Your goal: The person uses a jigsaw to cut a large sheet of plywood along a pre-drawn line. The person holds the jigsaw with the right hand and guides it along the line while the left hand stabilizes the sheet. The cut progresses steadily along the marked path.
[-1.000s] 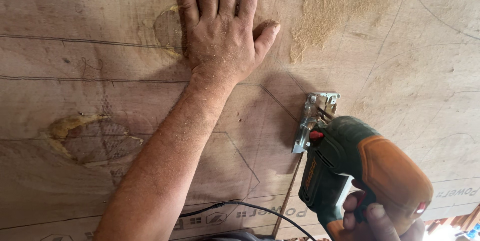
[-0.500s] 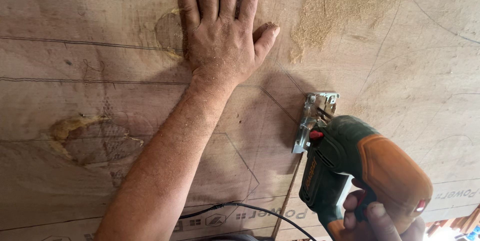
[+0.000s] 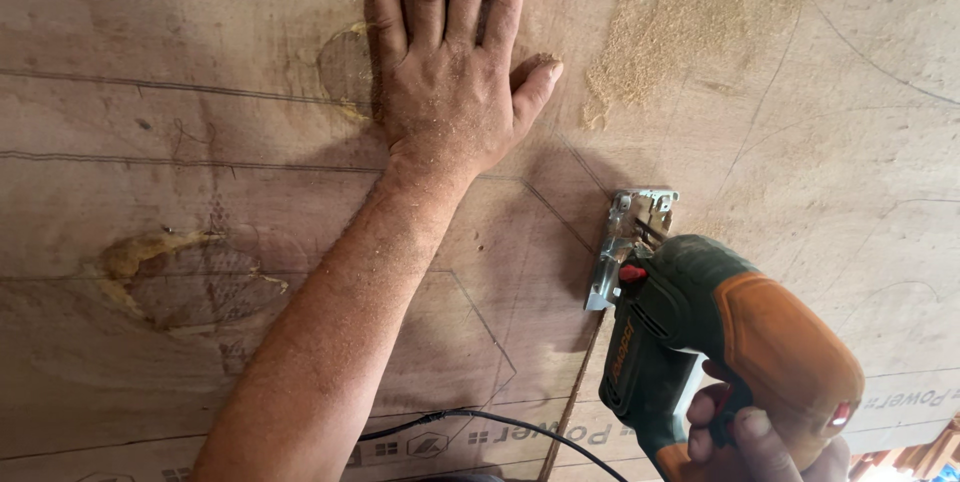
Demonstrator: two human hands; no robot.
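Observation:
My left hand (image 3: 452, 77) lies flat, fingers spread, pressing on a large plywood sheet (image 3: 200, 192) marked with pencil lines. My right hand (image 3: 755, 442) at the bottom right grips the handle of a green and orange jigsaw (image 3: 715, 342). The saw's metal base plate (image 3: 630, 237) rests on the sheet at the end of a narrow cut (image 3: 572, 397) that runs toward the bottom edge. The blade itself is hidden by the saw's body. My left forearm, dusted with sawdust, crosses the sheet to the left of the saw.
A patch of loose sawdust (image 3: 680, 22) lies on the plywood right of my left hand. A black power cord (image 3: 480, 420) runs along the bottom. Yellowish stains (image 3: 150, 257) mark the sheet at left.
The saw has crept slightly forward along the cut line. My left hand stays flat in about the same place.

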